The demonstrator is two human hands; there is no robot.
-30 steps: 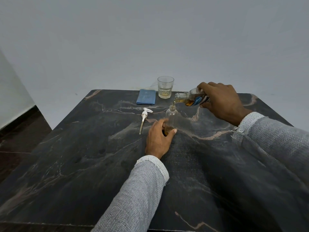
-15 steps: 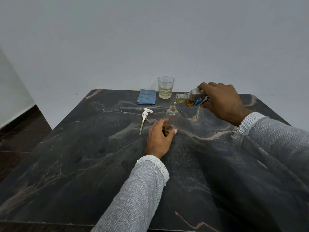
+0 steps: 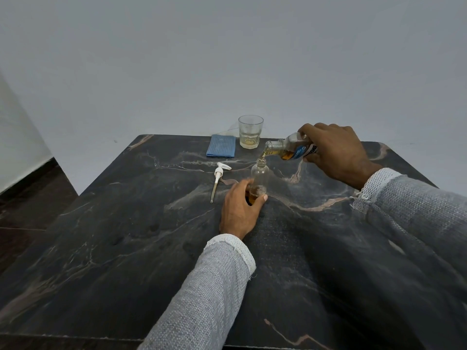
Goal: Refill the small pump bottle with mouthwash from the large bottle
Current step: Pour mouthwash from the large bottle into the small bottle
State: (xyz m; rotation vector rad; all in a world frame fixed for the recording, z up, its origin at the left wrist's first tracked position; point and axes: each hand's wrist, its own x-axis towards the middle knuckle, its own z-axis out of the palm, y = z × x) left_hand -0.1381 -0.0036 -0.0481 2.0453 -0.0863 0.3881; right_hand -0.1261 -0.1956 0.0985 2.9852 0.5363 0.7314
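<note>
A small clear bottle stands upright on the dark marble table, its neck uncapped. My left hand grips its base, where amber liquid shows. My right hand holds the large mouthwash bottle tipped nearly level, its mouth just above the small bottle's neck. A thin amber stream runs from it into the small bottle. The white pump head with its tube lies on the table to the left of the small bottle.
A folded blue cloth and a glass tumbler with a little yellowish liquid stand at the table's far edge against the grey wall. Dark floor shows to the left of the table.
Both hands keep their places and the pour goes on. The amber level in the small bottle has risen slightly.
</note>
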